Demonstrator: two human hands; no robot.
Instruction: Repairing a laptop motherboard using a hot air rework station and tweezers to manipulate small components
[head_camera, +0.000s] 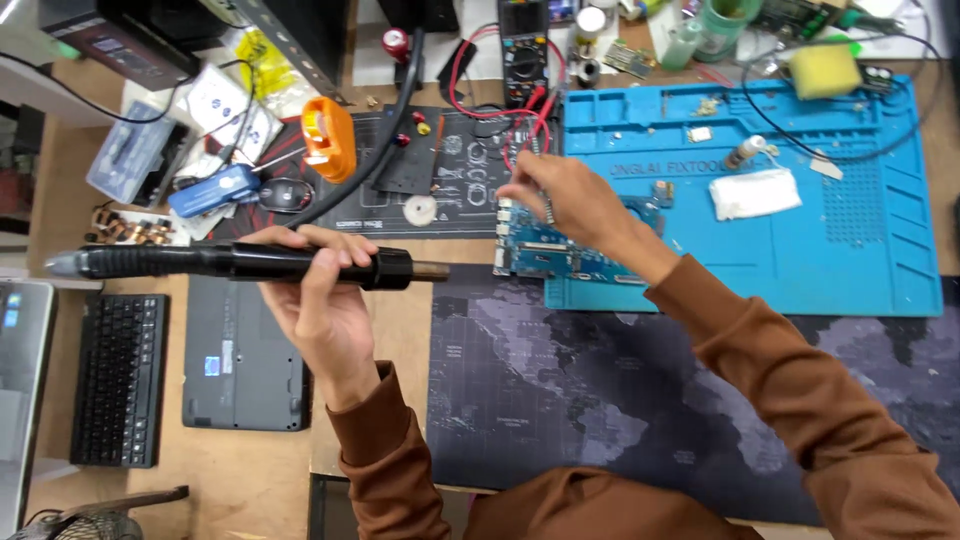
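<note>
**Two hands at an electronics repair tabletop: one grips a hot-air wand, one works above a circuit board**

Left hand (325, 290): clenched around a black hot-air wand (250, 263), held level, its metal nozzle pointing toward 3 o'clock and its grey cable end toward 9 o'clock. The nozzle tip stops just short of the circuit board.

Right hand (565, 200): fingers pinched on a thin metal tool (548, 208), apparently tweezers; the tip is too small to read. The hand hovers over the upper edge of the blue circuit board (560, 255).

Circuit board: lies at the left lower corner of the blue silicone work mat (860, 250), partly overhanging it, at 3 o'clock from the wand nozzle.

Surroundings, outward:
- At 12 o'clock from the right hand, a multimeter (522, 55) with red leads (480, 100) looping down toward the board.
- At 3 o'clock from the right hand, a white folded cloth (755, 193) on the blue mat; at 1 o'clock, a yellow sponge (825, 70).
- At 12 o'clock from the left hand, an orange tape dispenser (328, 138) on a black printed mat (450, 200), a computer mouse (287, 195) and a blue handheld device (213, 190).
- At 6 o'clock from the wand, a closed dark laptop (245, 350); at 8 o'clock, a black keyboard (120, 380).
- A dark map-print desk mat (620, 400) covers the tabletop (400, 320) below the board.

Both sleeves are brown.
</note>
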